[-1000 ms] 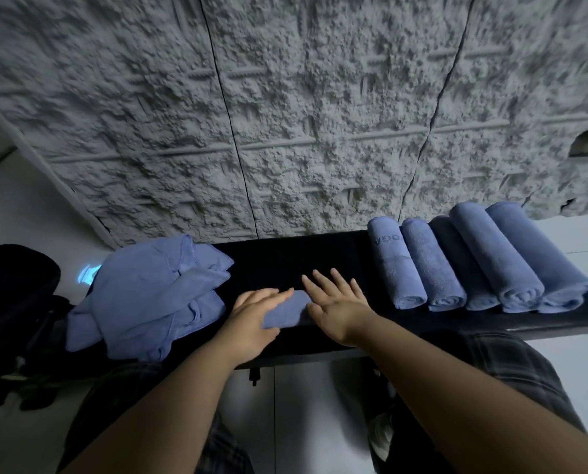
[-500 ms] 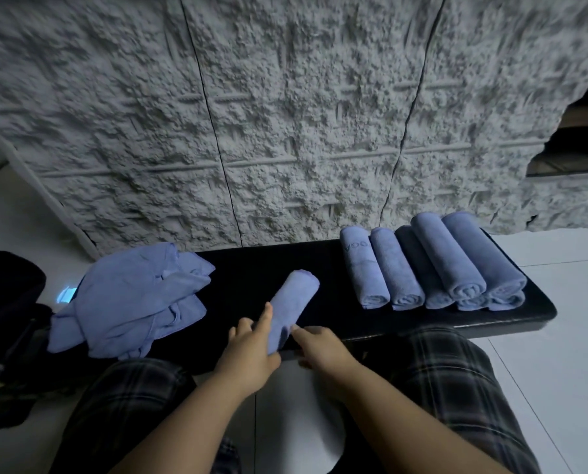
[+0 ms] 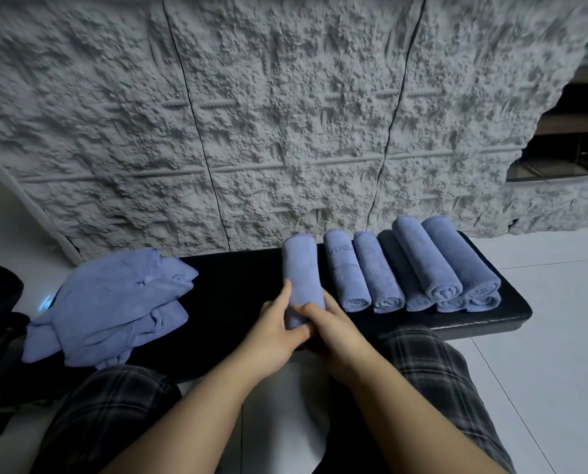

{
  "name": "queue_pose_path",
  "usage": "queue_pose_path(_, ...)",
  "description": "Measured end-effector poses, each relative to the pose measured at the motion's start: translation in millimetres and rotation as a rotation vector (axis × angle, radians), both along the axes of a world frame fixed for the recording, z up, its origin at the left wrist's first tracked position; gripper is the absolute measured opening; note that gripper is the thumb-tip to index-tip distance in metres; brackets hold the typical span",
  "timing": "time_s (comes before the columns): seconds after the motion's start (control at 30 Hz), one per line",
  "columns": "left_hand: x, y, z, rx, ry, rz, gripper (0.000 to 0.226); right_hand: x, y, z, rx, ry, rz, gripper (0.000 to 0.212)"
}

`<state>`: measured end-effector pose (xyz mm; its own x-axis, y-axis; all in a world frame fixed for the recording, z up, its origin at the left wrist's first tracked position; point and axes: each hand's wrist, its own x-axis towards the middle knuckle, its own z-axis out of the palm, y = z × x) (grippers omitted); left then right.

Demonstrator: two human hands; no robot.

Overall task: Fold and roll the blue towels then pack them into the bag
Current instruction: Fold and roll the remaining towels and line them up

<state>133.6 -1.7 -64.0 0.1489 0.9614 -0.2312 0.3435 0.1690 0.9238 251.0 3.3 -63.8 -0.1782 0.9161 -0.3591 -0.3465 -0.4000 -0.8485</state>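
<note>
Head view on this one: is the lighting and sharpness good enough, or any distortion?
Head view: dim, bluish light; the black bench loses detail in shadow; wide-angle bending curves the wall seams; the rolled towel and both hands are reasonably sharp, with no glare.

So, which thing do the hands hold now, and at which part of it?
Both the left hand and the right hand grip one rolled blue towel at its near end.
</note>
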Motion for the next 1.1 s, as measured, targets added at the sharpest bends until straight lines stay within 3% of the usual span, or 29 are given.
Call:
queue_pose_path(0.1,21.1,7.6,13.6,0.016,-0.094,-0.018,0.091,19.5,7.1,8.6,0.011,0.016,-0.138,0.039)
queue_pose_path(0.23,46.7,11.9,21.6,0.009,-0.133,-0.037,0.063,51.4,21.0,22.5,-0.025,0.001,-0.366,0.01)
queue_pose_path(0.33,48.6,11.7,17.8,-0.013,-0.107,-0.011,0.056,67.6,33.0,24.3,-0.087,0.059,-0.528,0.014)
queue_pose_path(0.47,30.3,14.4,6.8,-0.05,-0.028,0.117,0.044,75.7,38.9,29.8,-0.159,0.304,-0.685,0.012)
queue_pose_path(0.57,18.4,14.9,-2.9,-0.072,0.016,0.187,0.038,74.5,38.4,34.3,-0.111,0.448,-0.778,0.01)
queue_pose_path(0.63,14.9,13.8,-7.8,-0.09,0.033,0.198,0.036,74.8,38.8,30.0,-0.079,0.445,-0.811,0.007)
queue_pose_path(0.7,13.7,11.4,-10.8,-0.1,0.053,0.18,0.035,77.0,38.7,23.6,-0.09,0.377,-0.839,0.018)
queue_pose_path(0.8,12.3,7.7,-12.1,-0.112,0.062,0.164,0.036,79.5,41.3,18.2,-0.219,0.588,-0.931,0.032)
queue_pose_path(0.9,11.0,4.0,-11.3,-0.115,0.06,0.155,0.036,77.2,31.5,24.2,-0.172,0.323,-0.921,0.015)
queue_pose_path(1.1,2.3,-2.9,-8.5,-0.106,0.038,0.156,0.035,74.5,35.7,24.4,-0.139,0.33,-1.006,0.02)
